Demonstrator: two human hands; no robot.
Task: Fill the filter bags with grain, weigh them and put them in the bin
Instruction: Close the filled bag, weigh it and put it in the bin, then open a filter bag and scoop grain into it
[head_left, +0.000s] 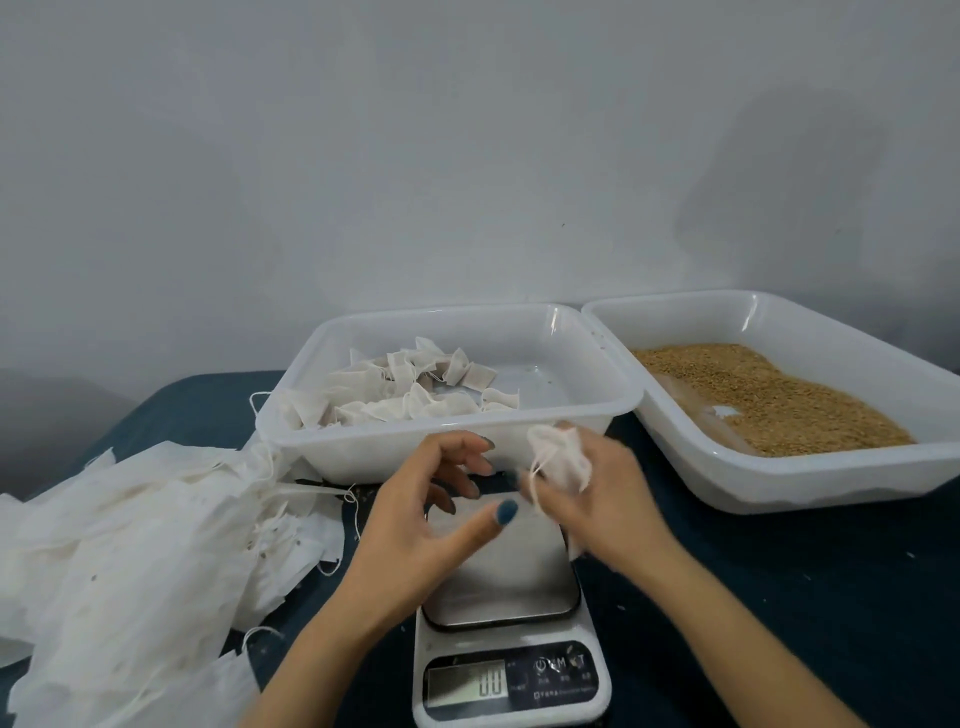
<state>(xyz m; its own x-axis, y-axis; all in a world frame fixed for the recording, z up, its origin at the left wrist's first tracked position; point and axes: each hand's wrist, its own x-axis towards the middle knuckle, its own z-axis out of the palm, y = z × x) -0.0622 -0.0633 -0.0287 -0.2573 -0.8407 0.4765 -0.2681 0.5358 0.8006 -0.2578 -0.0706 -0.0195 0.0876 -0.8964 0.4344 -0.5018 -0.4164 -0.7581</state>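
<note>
Right hand (597, 499): grips a small bag (558, 460), fingers curled round it. The bag looks bunched at its top with a loose string hanging, and from its bulge I judge it to be filled.
Left hand (415, 525): holds nothing. Its fingers are loosely bent and its thumb is out, just beside the bag but not touching it.
Bag position: in the air over the far edge of the scale (511, 670), in front of the bin's near wall. It is on neither of them.
Scale: the plate is bare where it shows between the hands, and the display (467, 683) reads zero, so this bag has not been weighed yet.
Bin (441, 441): a heap of filled bags (415, 389) lies in its left half, with bare floor showing on the right.
Grain (769, 400): a good layer lies in the tray (779, 483) to the right of the bin. Part of the tray floor near its left side is uncovered.
Empty bags (130, 545): a big loose pile lies on the counter (805, 597) to the left of the scale, with strings trailing.
Done so far: a fair batch is already in the bin, and one more bag is filled and in hand.
Left for this bag: draw it shut if that is not finished, set it on the plate, read the weight, then drop it in the bin.
Left overall: plenty, judging by the size of the empty pile and the grain remaining. The task looks to be somewhere in its middle.
</note>
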